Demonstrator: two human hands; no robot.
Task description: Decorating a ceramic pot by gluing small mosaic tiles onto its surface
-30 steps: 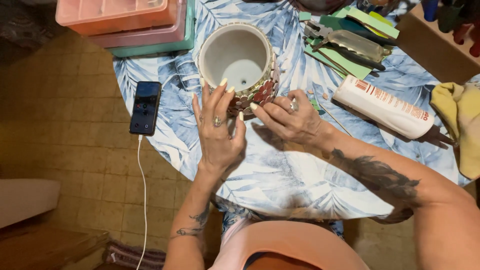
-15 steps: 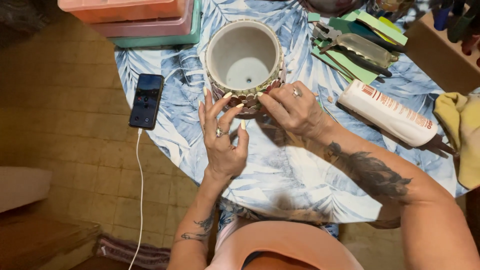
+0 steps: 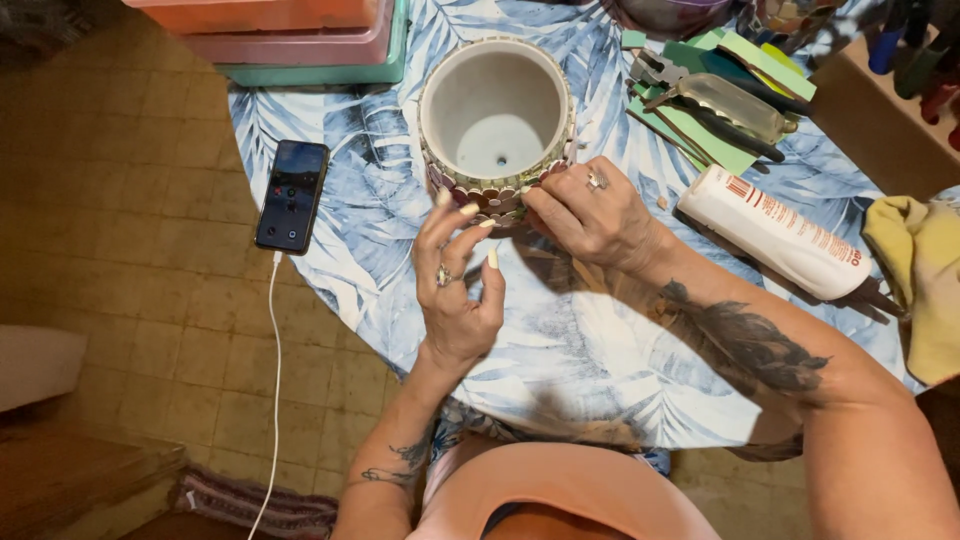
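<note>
We see warm, fairly dim indoor light. Soft shadows fall under the forearms; the frame corners darken and blur slightly.

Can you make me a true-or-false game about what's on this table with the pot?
1. The pot is empty inside. True.
2. The right hand touches the pot's tiled side. True.
3. The phone lies to the right of the pot. False: it lies to the left, with a white cable plugged in.
4. The white tube stands upright. False: it lies on its side.
5. The left hand holds pliers. False: the pliers lie on the table, beyond the pot.
</note>
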